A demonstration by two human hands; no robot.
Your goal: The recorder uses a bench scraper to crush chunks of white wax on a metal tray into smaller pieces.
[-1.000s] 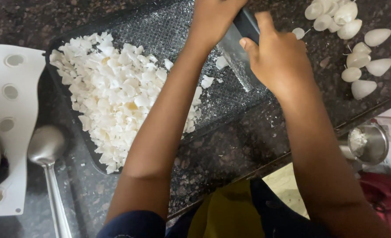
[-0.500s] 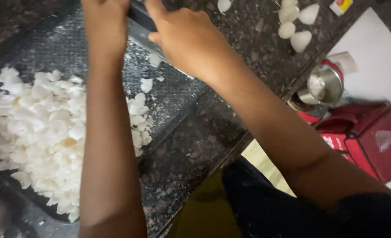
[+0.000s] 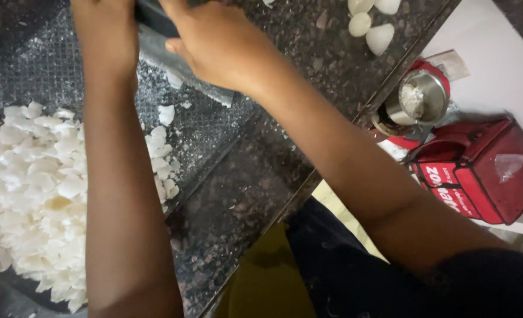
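Observation:
My right hand (image 3: 220,44) grips the dark handle of a broad steel knife (image 3: 182,68), whose blade slants down over a dark textured cutting board (image 3: 214,132). My left hand (image 3: 105,35) reaches to the top edge of the view, beside the blade's upper end; what its fingers touch is hidden. A heap of chopped white pieces (image 3: 35,194) lies on the board's left part, under and beside my left forearm. A few loose white bits (image 3: 166,113) lie just below the blade.
The board rests on a speckled dark stone counter (image 3: 255,194). Whole white cloves (image 3: 370,26) lie at the top right. Beyond the counter edge stand a steel cup with white powder (image 3: 417,100) and a red box-shaped bag (image 3: 479,171).
The view has shifted left and down, so the heap sits lower and the red bag shows more fully. Both hands stay together at the knife near the top edge.

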